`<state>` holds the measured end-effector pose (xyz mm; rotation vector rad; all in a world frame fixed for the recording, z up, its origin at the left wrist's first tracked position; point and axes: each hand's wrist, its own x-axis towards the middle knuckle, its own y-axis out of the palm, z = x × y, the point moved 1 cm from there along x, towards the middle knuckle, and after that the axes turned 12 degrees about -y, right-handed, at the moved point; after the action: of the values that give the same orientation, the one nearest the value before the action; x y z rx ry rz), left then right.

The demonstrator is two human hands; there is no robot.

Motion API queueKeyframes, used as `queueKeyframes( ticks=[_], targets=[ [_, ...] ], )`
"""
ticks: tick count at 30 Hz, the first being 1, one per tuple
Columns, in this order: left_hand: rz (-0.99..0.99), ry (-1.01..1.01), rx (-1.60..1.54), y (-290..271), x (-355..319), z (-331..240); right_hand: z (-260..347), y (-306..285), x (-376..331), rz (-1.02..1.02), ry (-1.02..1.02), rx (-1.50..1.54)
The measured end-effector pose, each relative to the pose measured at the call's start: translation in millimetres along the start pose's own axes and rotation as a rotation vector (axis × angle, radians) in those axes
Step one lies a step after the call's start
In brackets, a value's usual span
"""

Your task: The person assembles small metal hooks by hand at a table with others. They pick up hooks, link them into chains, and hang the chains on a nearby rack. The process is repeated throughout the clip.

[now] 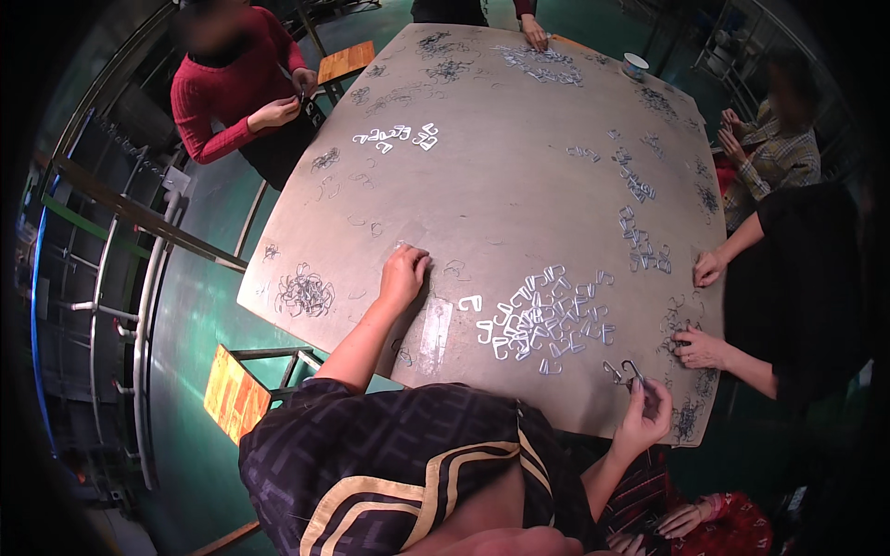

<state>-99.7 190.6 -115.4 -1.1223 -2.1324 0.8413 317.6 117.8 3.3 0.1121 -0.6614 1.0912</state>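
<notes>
In the head view, think of the wide grey table (519, 199) as a clock, with 12 at the far side. The person's right hand (649, 415) is out near the edge, close to 5 o'clock. Its thumb and fingers pinch a small dark hook of thin bent metal (634, 369). A little silver piece of bent metal (612, 373) is just to the 9 o'clock side of it; I cannot tell if the two touch. The left hand (404, 276) is at 8 o'clock, with its fingers curled down near the table top. I cannot tell if it holds anything. At 5 o'clock, between the hands, is a loose pile of shiny flat silver hooks (542, 315). At 7 o'clock lies a clear, shiny strip (434, 335), and past the left hand, at 8 o'clock, is a messy heap of thin dark wire bits (304, 292). The hooks look light and stiff, so they should not squash or break easily. They look smooth, so they may slip, and the bent ends could catch on each other. The best place to grab one seems to be its straight side, with a thumb and one finger, away from the curly end.
</notes>
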Motion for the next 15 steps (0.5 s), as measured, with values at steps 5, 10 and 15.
queueKeyframes(
  ticks=[5, 10, 15],
  targets=[
    [0.139, 0.196, 0.118, 9, -6, -20, 9, 6, -8, -0.009, 0.029, 0.012],
    [0.227, 0.386, 0.442, 28, 5, -27, 18, 18, -15, 0.029, 0.06, 0.016],
    [0.36, 0.443, 0.529, 28, 24, -31, 5, 28, -11, 0.19, 0.178, 0.305]
  ],
)
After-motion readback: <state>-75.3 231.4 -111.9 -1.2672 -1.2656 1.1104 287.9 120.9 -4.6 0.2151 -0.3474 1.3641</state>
